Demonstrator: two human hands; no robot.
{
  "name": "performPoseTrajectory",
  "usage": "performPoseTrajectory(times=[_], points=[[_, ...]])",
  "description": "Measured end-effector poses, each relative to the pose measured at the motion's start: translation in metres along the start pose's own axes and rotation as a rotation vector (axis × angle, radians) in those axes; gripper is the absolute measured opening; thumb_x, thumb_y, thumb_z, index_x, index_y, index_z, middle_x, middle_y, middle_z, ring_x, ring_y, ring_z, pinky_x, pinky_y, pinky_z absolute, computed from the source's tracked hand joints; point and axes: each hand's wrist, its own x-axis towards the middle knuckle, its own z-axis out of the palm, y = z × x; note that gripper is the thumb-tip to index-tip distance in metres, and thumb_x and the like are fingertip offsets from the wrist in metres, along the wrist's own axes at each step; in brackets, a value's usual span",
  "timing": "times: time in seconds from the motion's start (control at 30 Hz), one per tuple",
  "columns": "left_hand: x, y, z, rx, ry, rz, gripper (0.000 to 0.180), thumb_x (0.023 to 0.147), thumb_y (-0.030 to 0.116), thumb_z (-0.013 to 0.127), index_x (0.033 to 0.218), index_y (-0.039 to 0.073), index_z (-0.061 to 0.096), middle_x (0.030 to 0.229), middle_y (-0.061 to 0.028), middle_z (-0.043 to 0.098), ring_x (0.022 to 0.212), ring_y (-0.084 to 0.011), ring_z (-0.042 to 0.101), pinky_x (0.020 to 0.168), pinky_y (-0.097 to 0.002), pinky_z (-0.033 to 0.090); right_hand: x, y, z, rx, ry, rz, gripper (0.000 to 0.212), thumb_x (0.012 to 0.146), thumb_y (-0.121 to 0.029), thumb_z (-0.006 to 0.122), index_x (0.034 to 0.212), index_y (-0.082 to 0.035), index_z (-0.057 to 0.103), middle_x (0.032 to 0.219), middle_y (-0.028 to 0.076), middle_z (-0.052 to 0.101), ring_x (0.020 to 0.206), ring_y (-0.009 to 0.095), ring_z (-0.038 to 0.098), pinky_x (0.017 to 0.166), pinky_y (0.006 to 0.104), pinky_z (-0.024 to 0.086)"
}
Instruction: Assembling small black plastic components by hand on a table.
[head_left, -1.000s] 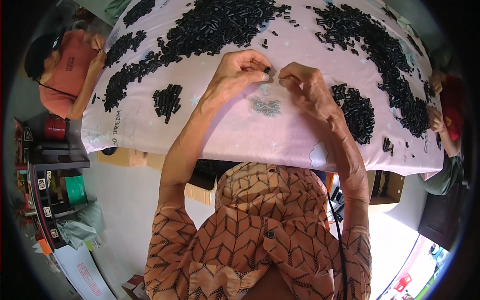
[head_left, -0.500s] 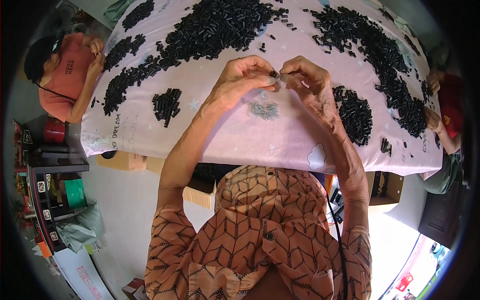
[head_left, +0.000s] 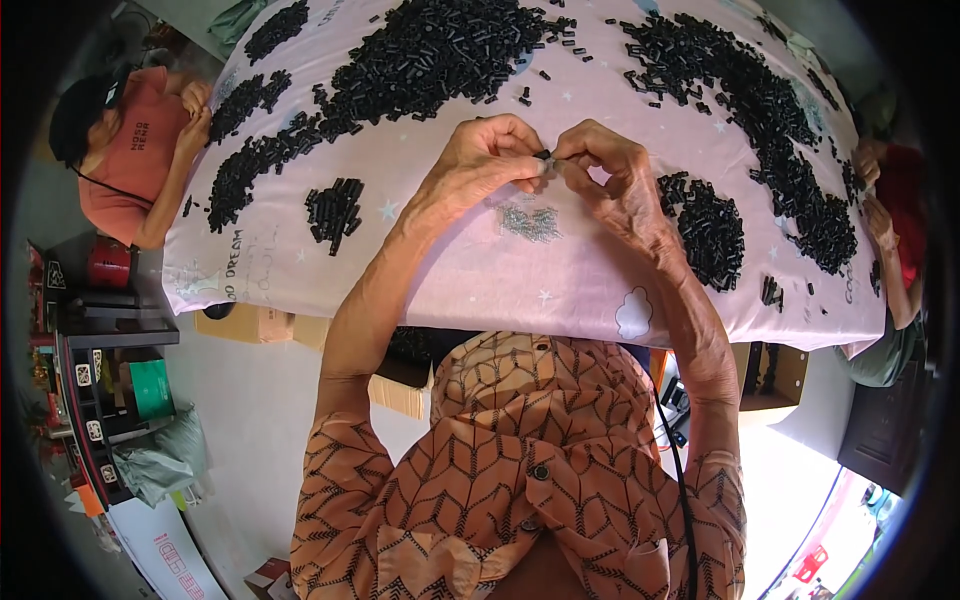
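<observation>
Pink patterned cloth covers the desk [head_left: 420, 250], strewn with heaps of small black tubes [head_left: 440, 55]. Both hands meet above a little pile of silvery springs [head_left: 530, 222]: the left hand [head_left: 480, 160] and right hand [head_left: 610, 175] pinch one small black piece [head_left: 545, 155] between fingertips. Keeping it low over the cloth seems wise. No container for the parts shows; they lie loose.

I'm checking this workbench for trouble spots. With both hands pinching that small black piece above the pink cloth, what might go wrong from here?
1. The small black piece is held only between the fingertips of the left hand and right hand; it may slip and vanish among the heaps of black pieces.
2. The little pile of silvery parts lies right under the hands, so a lowered wrist might scatter it.
</observation>
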Motion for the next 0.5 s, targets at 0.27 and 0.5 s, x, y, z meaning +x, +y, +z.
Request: performPoseTrajectory(times=[0.27, 0.5], points=[[-0.004, -0.001, -0.021, 0.451, 0.075, 0.014, 0.019, 0.077, 0.006, 0.070, 0.093, -0.002, 0.063, 0.076, -0.0060, 0.064, 0.067, -0.0082, 0.059, 0.058, -0.0211, 0.046, -0.001, 0.012, 0.002, 0.131, 0.011, 0.161, 0.011, 0.082, 0.011, 0.057, 0.089, 0.004, 0.062, 0.080, 0.005, 0.061, 0.066, 0.008, 0.054, 0.059, 0.0216, 0.046], [-0.005, 0.003, -0.009, 0.162, -0.004, 0.042, 0.019, 0.078, 0.000, 0.067, 0.096, -0.002, 0.064, 0.080, -0.0052, 0.066, 0.070, -0.0091, 0.061, 0.065, -0.0205, 0.050, -0.002, 0.013, 0.004, 0.275, 0.069, 0.077, 0.011, 0.084, 0.012, 0.056, 0.089, 0.003, 0.062, 0.081, 0.004, 0.062, 0.068, 0.009, 0.058, 0.063, 0.0225, 0.050]])
